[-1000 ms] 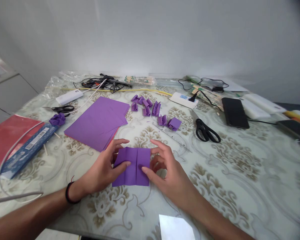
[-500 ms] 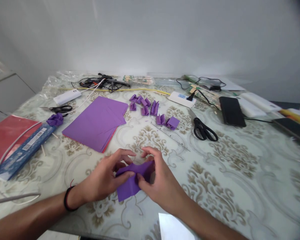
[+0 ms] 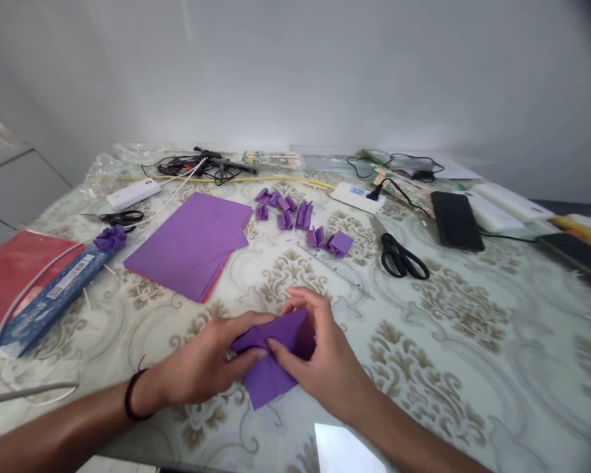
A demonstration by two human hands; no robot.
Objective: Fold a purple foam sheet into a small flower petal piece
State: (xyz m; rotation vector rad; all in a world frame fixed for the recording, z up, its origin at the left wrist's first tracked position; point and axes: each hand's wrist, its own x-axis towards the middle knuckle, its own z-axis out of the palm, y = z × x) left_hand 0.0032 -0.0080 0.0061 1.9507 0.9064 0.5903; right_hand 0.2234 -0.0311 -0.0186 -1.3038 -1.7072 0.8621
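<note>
A creased piece of purple paper is held between both hands at the front of the table. My left hand grips its left side, thumb on the near face and fingers behind. My right hand pinches the right side, its thumb pressed near the middle fold and its fingers curled around the back edge. The paper's upper part stands up while a flap slants down toward me. Beyond the hands lie several small folded purple paper pieces. To their left rests a stack of purple sheets with red showing beneath.
Black-handled scissors lie at right, near a clear ruler. A power strip, black phone and cables are at the back. On the left are a red paper pack, crumpled purple paper and other scissors.
The purple paper has turned and tilted, its right side raised and its lower flap shifted right. My right thumb has slid across the fold; my left fingers lie flatter along the top.
</note>
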